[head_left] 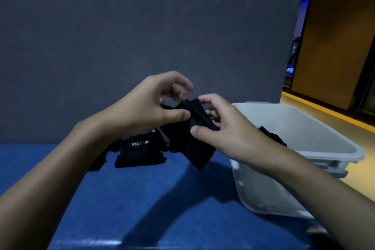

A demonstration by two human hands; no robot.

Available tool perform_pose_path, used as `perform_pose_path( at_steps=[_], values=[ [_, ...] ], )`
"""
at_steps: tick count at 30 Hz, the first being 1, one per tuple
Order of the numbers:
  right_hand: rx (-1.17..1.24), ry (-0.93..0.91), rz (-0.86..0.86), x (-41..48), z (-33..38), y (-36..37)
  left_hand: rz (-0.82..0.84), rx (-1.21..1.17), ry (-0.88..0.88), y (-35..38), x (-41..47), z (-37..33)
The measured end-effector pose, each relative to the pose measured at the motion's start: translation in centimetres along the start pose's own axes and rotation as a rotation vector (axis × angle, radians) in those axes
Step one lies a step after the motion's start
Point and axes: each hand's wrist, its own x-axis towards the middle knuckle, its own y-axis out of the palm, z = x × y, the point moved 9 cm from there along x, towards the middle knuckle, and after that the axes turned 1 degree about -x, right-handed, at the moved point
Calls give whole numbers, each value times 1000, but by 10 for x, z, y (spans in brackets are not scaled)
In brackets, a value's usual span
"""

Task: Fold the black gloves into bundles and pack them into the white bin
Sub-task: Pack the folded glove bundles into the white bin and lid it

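Black gloves appear in 3 places: 1 piece held in the air at centre, a loose heap on the table behind it, and 1 bundle already in the bin at right.

Largest is a flat, matte grey partition (142,26) filling the far side. Below it, a table (162,199) with a smooth blue top runs from near to far. At its right end stands the white bin (263,189), a deep rectangular plastic tub with a rolled rim and slightly translucent walls. A dark folded bundle (272,135) rests against its left inner wall.

The heap (138,154) lies left of centre near the table's far edge. It is soft black fabric with straps and a small label (135,144) reading 5.11.

The held glove (198,148) is limp, ribbed cloth, partly gathered, with its lower end hanging just above the table. Whether it is 1 glove or a pair cannot be told. The left hand (154,105) pinches its upper left, thumb pressed to the fabric and fingers curled behind. The right hand (227,128) grips the right side, thumb in front and fingers tucked under.

The step in hand looks like folding or rolling this glove into a bundle, and it is not yet compact. Next, the loose end likely needs tucking in so the roll holds, followed by a short carry right and down into the bin.
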Motion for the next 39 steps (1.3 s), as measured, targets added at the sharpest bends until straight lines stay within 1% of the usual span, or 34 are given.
perform_pose_path(
  at_steps=[2, 3, 5, 7, 9, 11, 16, 21, 25, 28, 30, 34, 37, 39],
  values=[
    [66, -20, -75, 1, 8, -19, -147, 49, 41, -13, 8, -9],
    [95, -25, -100, 2, 10, -28, -212, 19, 22, -17, 11, -8],
    [139, -36, -127, 1, 13, -43, -274, -104, -59, -14, 17, -2],
    [127, -38, -136, 0, 13, -53, -284, -247, -130, -2, 23, 4],
    [96, -33, -147, -2, 11, -61, -292, -427, -161, 12, 30, 6],
    [69, -26, -158, -4, 7, -71, -302, -550, -183, 24, 39, 8],
    [93, 36, -132, -4, -9, -97, -266, -634, -233, 53, 71, 9],
    [22, 105, -203, -1, -34, -129, -177, -563, -230, 81, 102, 10],
    [10, 194, -257, 3, -65, -153, -111, -380, -248, 99, 111, 32],
    [19, 303, -280, 7, -93, -163, 1, -258, -218, 118, 111, 48],
    [-22, 369, -263, 11, -109, -165, 73, -220, -218, 132, 110, 61],
    [-87, 449, -185, 22, -141, -158, 163, -163, -234, 151, 104, 83],
    [-99, 499, -120, 27, -160, -151, 200, -156, -221, 158, 100, 88],
    [-115, 522, -85, 30, -168, -150, 189, -162, -205, 159, 100, 91]
  ],
)
